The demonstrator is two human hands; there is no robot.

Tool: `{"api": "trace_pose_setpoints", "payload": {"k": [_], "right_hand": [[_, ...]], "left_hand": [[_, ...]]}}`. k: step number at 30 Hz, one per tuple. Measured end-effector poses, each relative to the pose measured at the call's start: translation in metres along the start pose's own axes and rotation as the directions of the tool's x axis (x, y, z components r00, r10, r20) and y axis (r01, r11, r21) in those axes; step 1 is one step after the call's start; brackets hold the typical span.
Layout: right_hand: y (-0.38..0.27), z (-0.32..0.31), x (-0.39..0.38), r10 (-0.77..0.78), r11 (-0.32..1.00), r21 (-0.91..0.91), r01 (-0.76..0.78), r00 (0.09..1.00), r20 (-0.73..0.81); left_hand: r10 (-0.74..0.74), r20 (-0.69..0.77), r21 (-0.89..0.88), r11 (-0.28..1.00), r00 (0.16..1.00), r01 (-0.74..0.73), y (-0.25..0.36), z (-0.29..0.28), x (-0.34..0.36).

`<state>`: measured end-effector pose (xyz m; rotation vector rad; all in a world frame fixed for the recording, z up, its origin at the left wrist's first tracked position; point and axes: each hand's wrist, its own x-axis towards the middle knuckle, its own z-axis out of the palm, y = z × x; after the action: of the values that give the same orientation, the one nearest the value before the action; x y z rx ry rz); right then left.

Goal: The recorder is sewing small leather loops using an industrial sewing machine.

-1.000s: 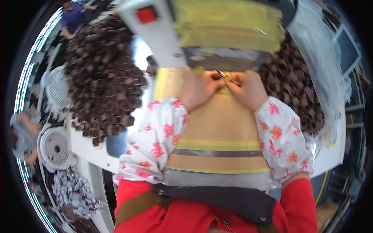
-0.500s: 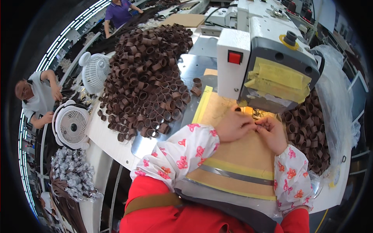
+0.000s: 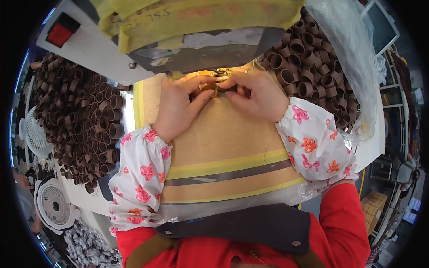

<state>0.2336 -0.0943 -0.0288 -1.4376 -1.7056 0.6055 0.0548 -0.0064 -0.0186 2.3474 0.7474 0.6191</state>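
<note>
My left hand (image 3: pixel 183 100) and my right hand (image 3: pixel 257 94), in white floral oversleeves, meet beneath a sewing machine's head (image 3: pixel 201 44), which is wrapped in yellow tape. Their fingers are curled and pinched around something small and dark at the lit metal presser area (image 3: pixel 221 71); I cannot make out what it is. The thumb tips are close together just in front of the metal parts, and the fingers partly hide the piece. Under both wrists lies a tan work board (image 3: pixel 223 134) edged with yellow tape and crossed by a grey band.
Heaps of brown rings (image 3: pixel 82 111) lie left and right (image 3: pixel 308 71). Clear plastic sheeting (image 3: pixel 339 27) drapes at the right. White fans (image 3: pixel 53 205) stand at the left, near foil-like silver pieces (image 3: pixel 89 241). A person (image 3: pixel 22 181) shows at the left edge. A red switch (image 3: pixel 60 31) is on the machine.
My view has swung and moved closer over the machine, pushing the co-workers toward the left edge. Both hands remain at the presser area, with their fingers slightly shifted.
</note>
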Motion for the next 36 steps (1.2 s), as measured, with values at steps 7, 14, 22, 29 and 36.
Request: {"api": "trace_pose_setpoints", "payload": {"k": [7, 14, 22, 29, 36], "right_hand": [[0.008, 0.012, 0.006, -0.066, 0.998, -0.008, 0.066, 0.967, -0.248], [0.009, 0.011, 0.013, -0.072, 0.995, -0.081, 0.053, 0.967, -0.243], [0.011, 0.011, 0.015, -0.112, 0.984, -0.165, 0.074, 0.966, -0.234], [0.011, 0.009, 0.015, -0.087, 0.972, -0.234, 0.035, 0.973, -0.214], [0.007, 0.008, 0.014, -0.05, 0.916, -0.401, -0.033, 0.979, -0.196]], "left_hand": [[-0.145, -0.056, 0.009, 0.989, 0.988, 0.146, -0.001, 0.009, 0.005], [-0.102, -0.134, 0.017, 0.994, 0.986, 0.105, -0.012, 0.016, 0.011], [-0.231, -0.085, -0.005, 0.973, 0.969, 0.231, -0.005, 0.015, 0.013], [-0.196, -0.062, 0.009, 0.98, 0.979, 0.197, -0.012, 0.017, 0.013], [-0.162, -0.089, 0.034, 0.986, 0.983, 0.165, -0.01, 0.019, 0.015]]}}
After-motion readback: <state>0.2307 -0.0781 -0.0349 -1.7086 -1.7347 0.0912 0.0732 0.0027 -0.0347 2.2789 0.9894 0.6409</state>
